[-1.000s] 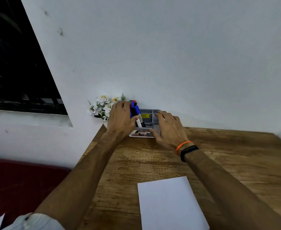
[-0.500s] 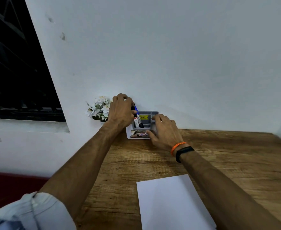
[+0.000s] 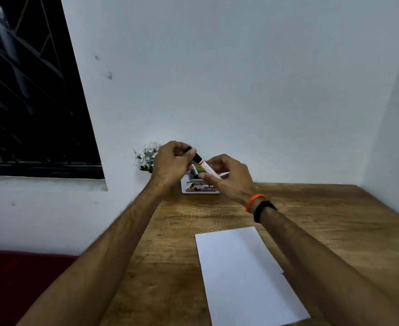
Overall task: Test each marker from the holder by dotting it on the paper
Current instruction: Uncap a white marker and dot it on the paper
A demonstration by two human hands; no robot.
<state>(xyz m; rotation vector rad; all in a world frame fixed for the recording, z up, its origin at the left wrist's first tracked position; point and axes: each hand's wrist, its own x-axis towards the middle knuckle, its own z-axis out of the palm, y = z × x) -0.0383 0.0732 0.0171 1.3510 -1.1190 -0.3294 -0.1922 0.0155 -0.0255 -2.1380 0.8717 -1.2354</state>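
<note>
A white marker [image 3: 205, 166] with a black cap and a red ring is held slanted above the holder [image 3: 199, 187], which stands against the wall at the back of the wooden table [image 3: 311, 212]. My left hand [image 3: 170, 165] pinches the black cap end. My right hand [image 3: 229, 177] grips the white barrel lower down. Both hands hide most of the holder; only its printed white front shows. A blank white sheet of paper [image 3: 245, 274] lies flat on the table near me.
A small bunch of white artificial flowers [image 3: 146, 156] stands just left of the holder by the wall. A dark barred window [image 3: 29, 102] is at the left, and a dark red surface [image 3: 17, 285] lies below the table's left edge.
My left hand has lifted a marker out of the holder. My right hand left the holder's front and took hold of the marker's barrel.
</note>
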